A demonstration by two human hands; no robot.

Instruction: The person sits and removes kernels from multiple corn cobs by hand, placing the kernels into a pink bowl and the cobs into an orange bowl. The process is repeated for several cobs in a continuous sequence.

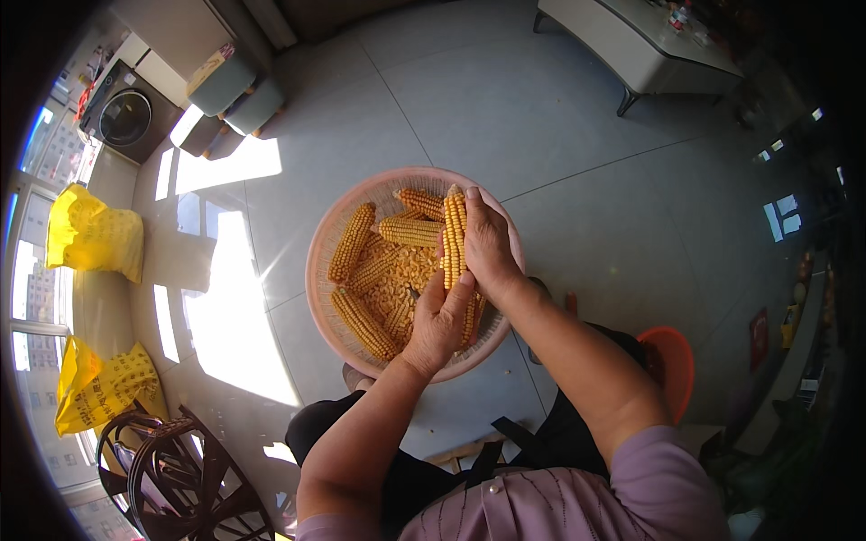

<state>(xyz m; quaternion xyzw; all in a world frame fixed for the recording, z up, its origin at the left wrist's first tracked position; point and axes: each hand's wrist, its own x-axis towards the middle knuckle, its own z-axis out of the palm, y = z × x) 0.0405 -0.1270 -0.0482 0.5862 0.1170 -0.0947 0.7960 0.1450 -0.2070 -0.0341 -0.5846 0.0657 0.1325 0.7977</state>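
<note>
Between my two hands I hold an ear of dried yellow corn [454, 233], its pale tip pointing away from me. My left hand [440, 314] grips its near end, thumb along the side. My right hand [488, 237] wraps its far right side. Beneath is a round pink plastic basket [323, 223] on the floor. Loose corn kernels [399, 270] cover its middle. Several whole ears lie in it, among them one at the upper left [352, 242] and one at the lower left [363, 323]. A small dark object [413, 293], partly hidden by my left hand, shows among the kernels.
An orange-red plastic basin [676, 368] stands right of my leg. Yellow bags [95, 230] and a dark wooden chair [183, 473] are at the left, by the windows. Grey stools [226, 84] and a washing machine [125, 115] stand upper left; a low table [636, 57] upper right.
</note>
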